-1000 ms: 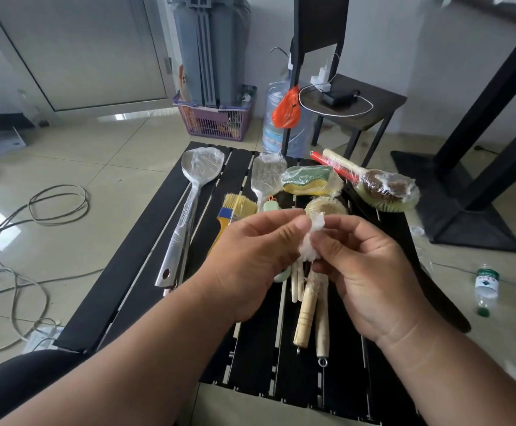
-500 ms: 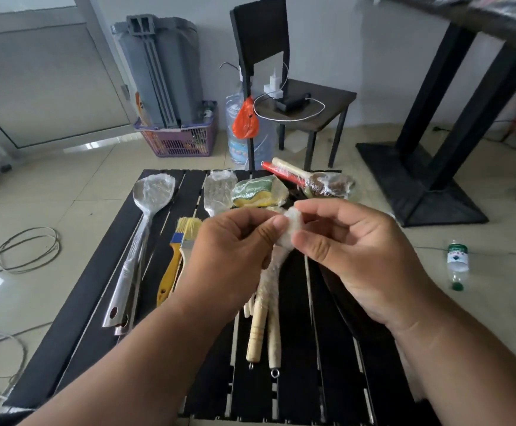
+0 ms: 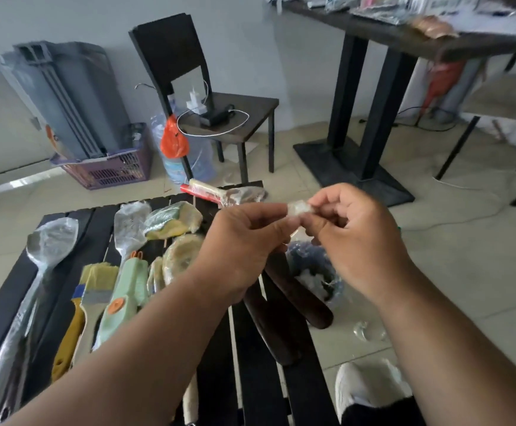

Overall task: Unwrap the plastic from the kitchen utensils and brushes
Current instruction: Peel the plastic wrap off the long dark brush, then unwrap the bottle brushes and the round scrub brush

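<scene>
On the black slatted table (image 3: 250,379) lie a wrapped metal ladle (image 3: 46,250), a yellow paint brush (image 3: 78,305), a green peeler (image 3: 127,290) and a wrapped sponge (image 3: 170,219). Above them the left hand (image 3: 238,244) and right hand (image 3: 358,241) each pinch one end of a small wad of plastic wrap (image 3: 298,208), held up between them.

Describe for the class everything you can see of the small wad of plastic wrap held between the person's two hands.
The plastic wad is a small, whitish, translucent lump of crumpled film, compressed into a short roll. It is held up in the air above the far right part of the black slatted table, touching no utensil. The left hand pinches its left end with its fingertips, and the right hand pinches its right end. Its underside is hidden by the fingers.
</scene>
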